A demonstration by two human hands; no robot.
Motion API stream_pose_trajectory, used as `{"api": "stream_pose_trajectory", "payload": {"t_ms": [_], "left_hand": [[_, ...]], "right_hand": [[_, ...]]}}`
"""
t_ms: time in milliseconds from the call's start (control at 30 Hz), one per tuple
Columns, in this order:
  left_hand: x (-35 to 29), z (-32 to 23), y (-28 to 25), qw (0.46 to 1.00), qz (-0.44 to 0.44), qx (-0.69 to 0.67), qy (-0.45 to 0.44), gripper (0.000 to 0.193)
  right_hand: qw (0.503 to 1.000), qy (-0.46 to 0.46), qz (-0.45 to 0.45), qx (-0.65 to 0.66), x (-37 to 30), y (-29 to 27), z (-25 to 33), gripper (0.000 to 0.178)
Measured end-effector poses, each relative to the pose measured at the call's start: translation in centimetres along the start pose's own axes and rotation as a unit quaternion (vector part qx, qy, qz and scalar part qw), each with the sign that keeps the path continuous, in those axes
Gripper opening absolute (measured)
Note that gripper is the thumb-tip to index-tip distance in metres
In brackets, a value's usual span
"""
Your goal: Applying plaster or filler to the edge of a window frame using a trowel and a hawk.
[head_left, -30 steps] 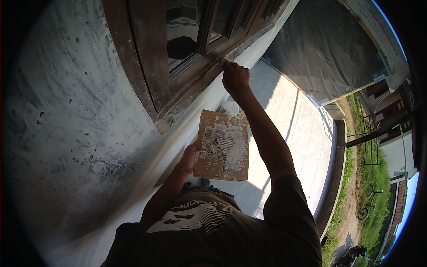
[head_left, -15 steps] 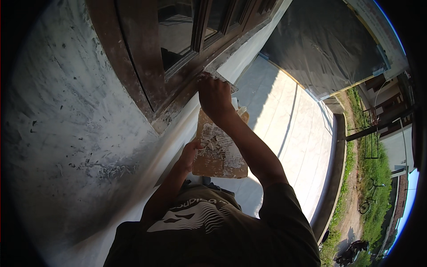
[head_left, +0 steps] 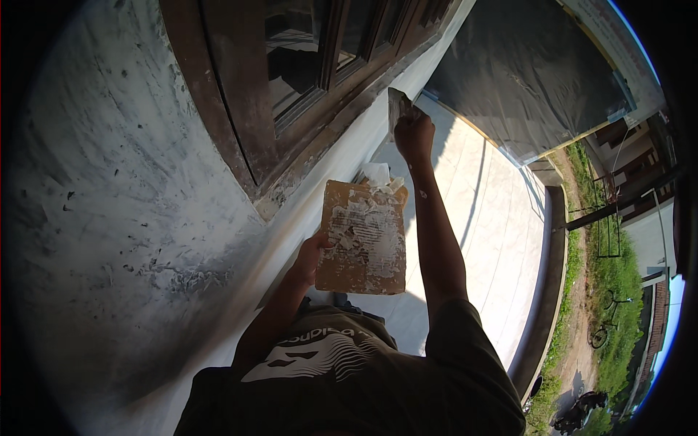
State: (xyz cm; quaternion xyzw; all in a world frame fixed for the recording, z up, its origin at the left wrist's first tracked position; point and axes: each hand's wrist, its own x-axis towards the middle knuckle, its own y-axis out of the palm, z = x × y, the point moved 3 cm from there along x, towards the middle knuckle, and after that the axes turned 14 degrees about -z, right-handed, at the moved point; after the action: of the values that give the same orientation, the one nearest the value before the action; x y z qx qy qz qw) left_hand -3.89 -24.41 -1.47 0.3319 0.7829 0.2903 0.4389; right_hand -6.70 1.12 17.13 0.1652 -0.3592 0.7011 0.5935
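Observation:
My left hand (head_left: 310, 256) grips the left edge of a flat brown board (head_left: 339, 269), thumb on top. White putty lies smeared and ridged over the board's middle, and a whitish lump (head_left: 376, 173) sits at its far edge. Farther off and to the right, my right hand (head_left: 415, 136) is closed round a putty knife (head_left: 397, 110), whose broad, smeared blade points left, toward the wall below the window. The knife's handle is mostly hidden in my fist. Left of the knife runs the brown wooden window frame (head_left: 305, 136) with its glass panes.
A patchy, white-skimmed wall (head_left: 123, 211) fills the left side. Pale floor (head_left: 494, 218) lies to the right, bounded by a low curved kerb (head_left: 550, 247). Dark plastic sheeting (head_left: 531, 73) hangs at the far right. Beyond the kerb are grass, a path and a bicycle (head_left: 600, 336).
My right hand has swung away from the window's lower frame, rightward and outward with the putty knife, uncovering the board's far edge. The left hand and board have hardly moved.

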Motion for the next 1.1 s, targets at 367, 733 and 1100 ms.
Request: {"api": "stream_pose_trajectory", "payload": {"t_ms": [367, 733, 1100], "left_hand": [[-0.7, -0.2, -0.8, 1.000, -0.011, -0.011, 0.015, 0.048], [0.6, -0.1, -1.7, 0.998, -0.031, -0.034, -0.040, 0.045], [3.0, 0.9, -4.2, 0.999, -0.031, -0.011, -0.032, 0.044]], "right_hand": [[0.989, 0.077, -0.058, 0.108, -2.4, 4.1, -1.9, 0.026], [0.944, 0.176, -0.014, 0.280, -8.6, 3.3, -1.8, 0.024], [0.800, 0.345, -0.024, 0.490, -3.5, -0.2, -6.2, 0.033]]}}
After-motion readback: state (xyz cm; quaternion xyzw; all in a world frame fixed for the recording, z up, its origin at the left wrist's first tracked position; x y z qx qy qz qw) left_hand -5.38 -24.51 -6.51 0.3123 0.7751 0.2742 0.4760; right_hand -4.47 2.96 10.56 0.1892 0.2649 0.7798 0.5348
